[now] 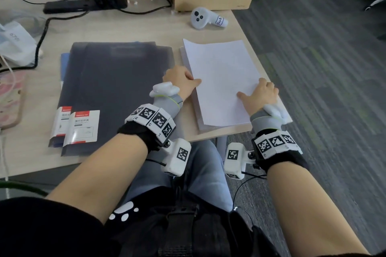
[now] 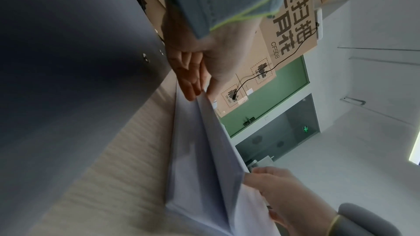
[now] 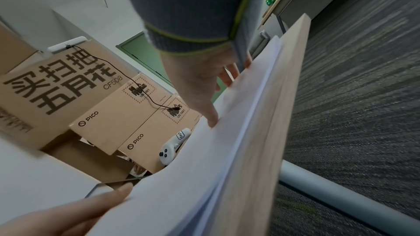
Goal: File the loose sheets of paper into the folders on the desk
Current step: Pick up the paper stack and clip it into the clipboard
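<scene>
Head view: we see left hand point(image 1: 180, 80) and right hand point(image 1: 261, 93) pinching top sheet point(image 1: 221, 81), folders point(image 1: 117, 94) left. Left wrist view alone shows fingers point(image 2: 189, 80) under the sheet's lifted edge.

Papers and folders on the desk

A stack of white paper point(image 1: 221, 81) lies flat to the right of the dark folders point(image 1: 117, 94). Its top sheet point(image 2: 218, 150) is lifted and sits a bit crooked. The folders lie flat, one on another, with labels on their near corners.
</scene>
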